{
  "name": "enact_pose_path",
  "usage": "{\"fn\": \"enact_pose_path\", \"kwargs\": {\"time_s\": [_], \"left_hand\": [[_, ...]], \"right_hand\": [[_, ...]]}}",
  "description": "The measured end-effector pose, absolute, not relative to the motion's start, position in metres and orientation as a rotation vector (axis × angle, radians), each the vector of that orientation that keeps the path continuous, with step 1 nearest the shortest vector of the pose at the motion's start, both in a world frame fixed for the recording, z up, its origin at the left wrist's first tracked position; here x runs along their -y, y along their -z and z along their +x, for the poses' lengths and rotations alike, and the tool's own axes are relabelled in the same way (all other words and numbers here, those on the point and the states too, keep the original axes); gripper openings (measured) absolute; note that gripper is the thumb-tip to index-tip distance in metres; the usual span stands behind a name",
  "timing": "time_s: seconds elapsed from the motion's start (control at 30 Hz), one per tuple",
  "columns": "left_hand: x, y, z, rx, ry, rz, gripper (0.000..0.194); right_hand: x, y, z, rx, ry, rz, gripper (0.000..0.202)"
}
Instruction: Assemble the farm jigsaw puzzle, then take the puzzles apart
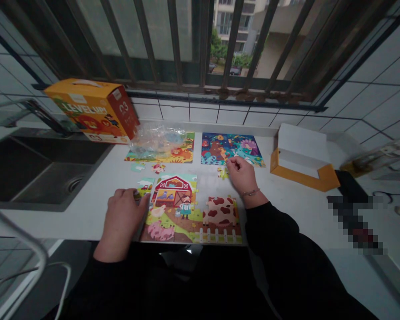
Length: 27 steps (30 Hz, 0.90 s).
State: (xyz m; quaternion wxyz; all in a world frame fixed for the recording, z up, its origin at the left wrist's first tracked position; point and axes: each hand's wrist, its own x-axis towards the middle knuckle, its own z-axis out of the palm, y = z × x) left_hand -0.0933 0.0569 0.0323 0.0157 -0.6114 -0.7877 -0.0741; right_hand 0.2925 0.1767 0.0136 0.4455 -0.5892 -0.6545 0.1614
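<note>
A partly built farm puzzle, with a red barn, a farmer and a cow, lies at the counter's front edge. My left hand is at its left side, thumb and fingers at the lower edge of a puzzle piece with a red car. Above the puzzle's right part is my right hand, its fingers curled together; what they hold, if anything, cannot be made out. A yellow-green piece lies beside those fingers. Farther left are a red and white piece and a pale green piece.
Behind lie a dark blue animal picture and a yellow picture partly under clear plastic wrap. An orange box stands by the sink at left. An opened white and orange box sits at right.
</note>
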Motion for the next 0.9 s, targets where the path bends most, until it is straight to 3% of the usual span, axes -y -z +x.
{"fn": "enact_pose_path", "kwargs": {"time_s": [0.57,0.9], "left_hand": [[-0.069,-0.042,-0.129,2.602,0.162,-1.835,0.06],[-0.142,-0.049,-0.086,2.439,0.196,-2.001,0.064]], "right_hand": [[-0.183,-0.013,0.31,1.49,-0.285,-1.53,0.031],[-0.185,-0.01,0.31,1.446,-0.329,-1.523,0.032]]}}
